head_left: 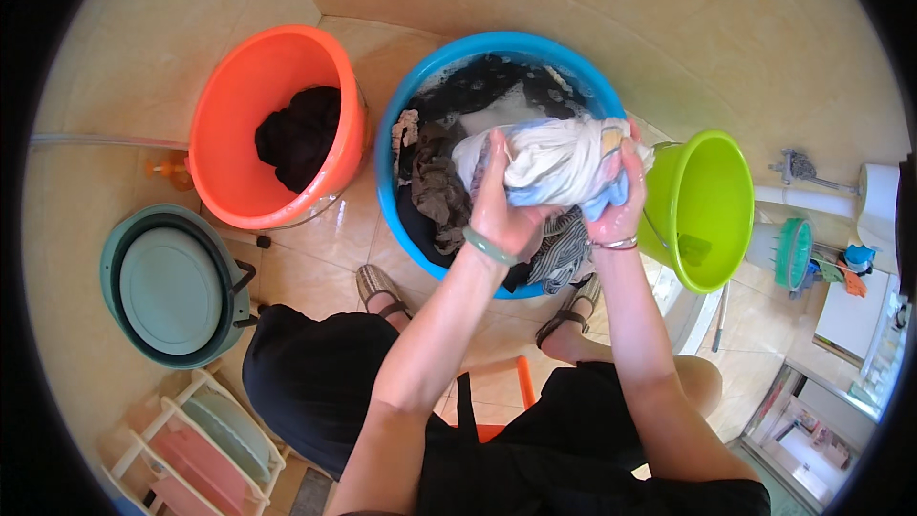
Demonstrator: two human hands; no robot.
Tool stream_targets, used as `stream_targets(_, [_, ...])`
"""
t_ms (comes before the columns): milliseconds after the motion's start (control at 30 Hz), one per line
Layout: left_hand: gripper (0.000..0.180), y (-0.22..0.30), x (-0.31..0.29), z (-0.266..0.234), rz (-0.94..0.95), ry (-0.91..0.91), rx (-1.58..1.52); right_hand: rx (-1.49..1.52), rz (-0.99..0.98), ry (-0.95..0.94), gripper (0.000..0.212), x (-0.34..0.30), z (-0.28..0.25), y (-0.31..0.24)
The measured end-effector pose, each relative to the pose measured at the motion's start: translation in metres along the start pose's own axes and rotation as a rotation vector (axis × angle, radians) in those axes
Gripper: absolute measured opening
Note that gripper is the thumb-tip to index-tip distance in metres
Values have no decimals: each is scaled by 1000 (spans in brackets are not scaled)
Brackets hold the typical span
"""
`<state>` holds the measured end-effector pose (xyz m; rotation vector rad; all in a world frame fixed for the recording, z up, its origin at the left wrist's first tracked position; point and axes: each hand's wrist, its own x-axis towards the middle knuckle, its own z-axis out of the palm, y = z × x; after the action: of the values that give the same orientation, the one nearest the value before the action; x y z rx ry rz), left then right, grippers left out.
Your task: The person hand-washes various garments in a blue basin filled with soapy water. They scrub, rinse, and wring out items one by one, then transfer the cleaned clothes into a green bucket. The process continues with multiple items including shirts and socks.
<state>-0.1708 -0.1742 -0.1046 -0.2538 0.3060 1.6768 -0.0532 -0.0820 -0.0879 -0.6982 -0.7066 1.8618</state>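
A bunched white garment with pale blue patches [554, 164] is raised above the blue tub [390, 201]. My left hand [503, 208] grips its near left side, a green bangle at the wrist. Around its right end curl the fingers of my right hand [623, 196]. Below, the tub holds sudsy water with dark clothes [468, 86], a grey-brown cloth [437, 182] and a striped cloth [562, 250] hanging toward the near rim. Part of the tub's contents is hidden behind my hands and the garment.
An orange bucket [215, 148] with dark cloth [304, 139] stands left of the tub. On the right is a lime green bucket [716, 205]. A grey-green collapsible basin [115, 268] and a slatted rack [191, 392] lie lower left. Tiled walls close in the far side.
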Motion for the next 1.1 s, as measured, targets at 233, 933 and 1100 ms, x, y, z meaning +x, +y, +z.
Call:
stream_targets(233, [35, -6, 6, 37, 690, 134, 895, 242, 462, -35, 41, 6, -9, -9])
stream_targets(933, [24, -5, -27, 83, 1189, -1174, 2053, -371, 908, -418, 23, 35, 55, -41])
stream_targets(1100, [23, -9, -27, 70, 1236, -1403, 2187, -591, 771, -569, 17, 39, 57, -37])
